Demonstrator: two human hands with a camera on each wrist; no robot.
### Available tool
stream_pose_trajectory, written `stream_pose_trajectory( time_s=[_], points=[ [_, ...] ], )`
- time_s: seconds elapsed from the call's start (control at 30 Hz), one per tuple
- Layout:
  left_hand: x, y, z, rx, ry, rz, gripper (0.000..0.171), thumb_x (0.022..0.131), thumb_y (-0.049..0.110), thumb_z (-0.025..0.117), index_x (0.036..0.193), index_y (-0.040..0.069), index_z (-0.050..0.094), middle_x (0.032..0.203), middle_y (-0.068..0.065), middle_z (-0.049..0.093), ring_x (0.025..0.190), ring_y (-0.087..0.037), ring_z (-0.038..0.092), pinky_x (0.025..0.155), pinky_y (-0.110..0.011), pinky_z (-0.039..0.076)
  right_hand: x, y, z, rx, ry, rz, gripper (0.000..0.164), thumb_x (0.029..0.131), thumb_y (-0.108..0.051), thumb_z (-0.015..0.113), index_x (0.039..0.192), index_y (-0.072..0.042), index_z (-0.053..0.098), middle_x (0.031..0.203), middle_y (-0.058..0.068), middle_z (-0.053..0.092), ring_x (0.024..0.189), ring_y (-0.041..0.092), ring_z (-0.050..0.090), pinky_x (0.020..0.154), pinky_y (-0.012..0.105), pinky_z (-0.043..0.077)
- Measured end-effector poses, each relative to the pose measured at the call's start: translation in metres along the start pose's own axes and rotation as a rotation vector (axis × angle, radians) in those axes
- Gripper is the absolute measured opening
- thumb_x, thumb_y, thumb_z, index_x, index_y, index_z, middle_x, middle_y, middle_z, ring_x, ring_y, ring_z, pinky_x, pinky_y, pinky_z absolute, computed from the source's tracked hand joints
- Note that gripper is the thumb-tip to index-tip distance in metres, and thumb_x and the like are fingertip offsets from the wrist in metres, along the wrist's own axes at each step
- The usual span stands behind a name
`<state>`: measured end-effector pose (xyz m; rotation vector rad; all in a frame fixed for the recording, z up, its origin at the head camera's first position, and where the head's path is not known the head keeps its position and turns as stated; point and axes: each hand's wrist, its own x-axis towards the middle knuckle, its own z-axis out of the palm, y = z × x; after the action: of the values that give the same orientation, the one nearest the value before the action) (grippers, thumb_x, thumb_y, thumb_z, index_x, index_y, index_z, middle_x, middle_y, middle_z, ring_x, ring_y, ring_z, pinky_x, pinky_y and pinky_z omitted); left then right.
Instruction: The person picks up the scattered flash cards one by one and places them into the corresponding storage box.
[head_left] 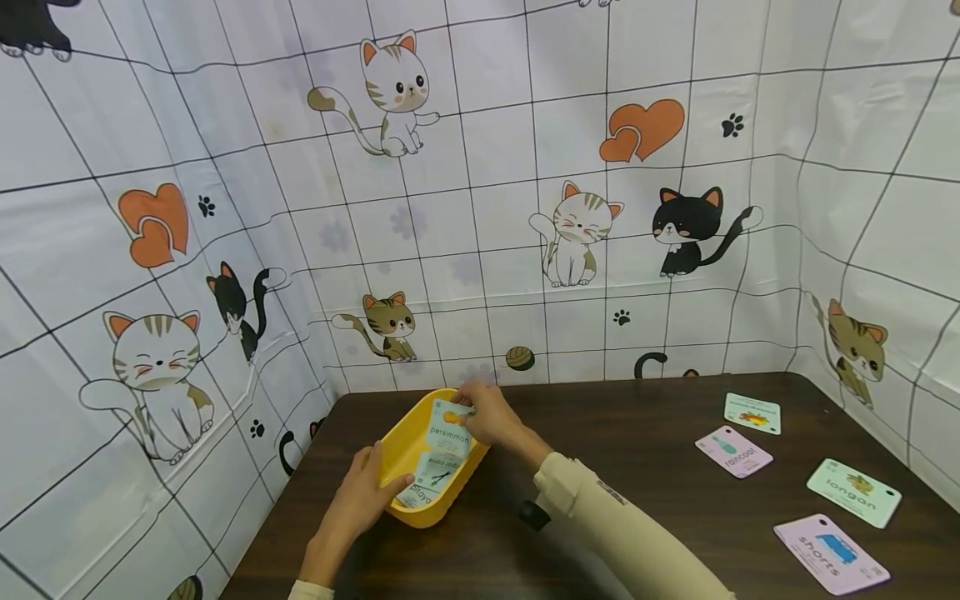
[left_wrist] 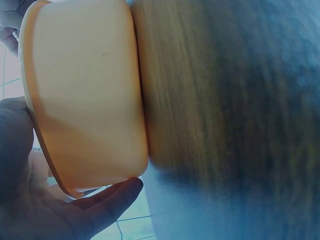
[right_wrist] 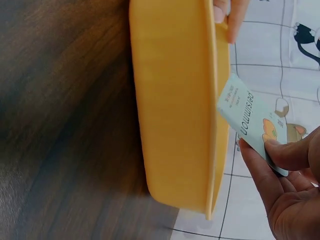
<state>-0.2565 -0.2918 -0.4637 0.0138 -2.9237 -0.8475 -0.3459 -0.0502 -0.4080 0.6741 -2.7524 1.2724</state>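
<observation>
A yellow plastic bin (head_left: pixel 397 454) stands on the dark table, with pale green flashcards inside it. My left hand (head_left: pixel 362 492) grips its near left side, the thumb over the rim and the fingers along the outer wall (left_wrist: pixel 90 95). My right hand (head_left: pixel 487 414) pinches the "persimmon" flashcard (right_wrist: pixel 255 119) between thumb and fingers at the bin's far right rim. Its lower end reaches in over the bin's opening. Below it in the bin lie a card with upside-down lettering (head_left: pixel 437 469) and a partly covered "pitaya" card (head_left: pixel 418 495).
On the right of the table (head_left: pixel 637 475) lie several flashcards: an upside-down green one (head_left: pixel 752 413), "raincoat" (head_left: pixel 735 452), "longan" (head_left: pixel 855 493) and "shorts" (head_left: pixel 831 553). A cat-patterned sheet (head_left: pixel 480 208) hangs behind and beside the table. A black object (head_left: pixel 534 515) shows under the right sleeve.
</observation>
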Motion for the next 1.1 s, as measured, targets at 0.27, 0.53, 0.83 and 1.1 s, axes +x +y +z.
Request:
stream_pose_trajectory(
  time_s=[0.27,0.53,0.83,1.1],
  points=[
    [0.002,0.000,-0.001,-0.003,0.001,0.004,0.097,0.103,0.051,0.070,0.166,-0.008,0.027,0.165,-0.033,0.036,0.135,-0.045,0.057,0.112,-0.065,0.047,-0.002,-0.006,0.008,-0.018,-0.041,-0.034,0.030,0.099,0.004,0.068,0.126,-0.005,0.075,0.123,0.017,0.073,0.105,0.028,0.067,0.089,0.040,0.061],
    [0.002,-0.001,-0.001,-0.012,-0.001,0.001,0.098,0.102,0.051,0.071,0.166,-0.007,0.027,0.164,-0.033,0.037,0.135,-0.045,0.057,0.113,-0.065,0.047,-0.004,-0.010,0.017,-0.051,-0.063,-0.045,0.026,0.098,0.002,0.072,0.122,-0.006,0.077,0.116,0.012,0.075,0.102,0.023,0.066,0.087,0.038,0.061],
    [0.000,-0.001,-0.002,-0.015,0.004,0.016,0.097,0.102,0.051,0.071,0.166,-0.009,0.027,0.162,-0.034,0.038,0.134,-0.045,0.057,0.112,-0.065,0.047,-0.006,-0.011,0.027,-0.061,-0.096,-0.073,0.025,0.096,0.005,0.071,0.118,-0.005,0.077,0.110,0.011,0.076,0.088,0.017,0.064,0.075,0.028,0.059],
    [0.000,-0.002,-0.001,-0.032,-0.004,0.009,0.099,0.102,0.053,0.070,0.166,-0.009,0.026,0.163,-0.032,0.038,0.133,-0.044,0.058,0.111,-0.065,0.048,-0.010,-0.011,0.035,-0.071,-0.117,-0.074,0.024,0.095,0.006,0.073,0.116,-0.005,0.078,0.108,0.010,0.077,0.086,0.015,0.063,0.074,0.026,0.060]
  ],
)
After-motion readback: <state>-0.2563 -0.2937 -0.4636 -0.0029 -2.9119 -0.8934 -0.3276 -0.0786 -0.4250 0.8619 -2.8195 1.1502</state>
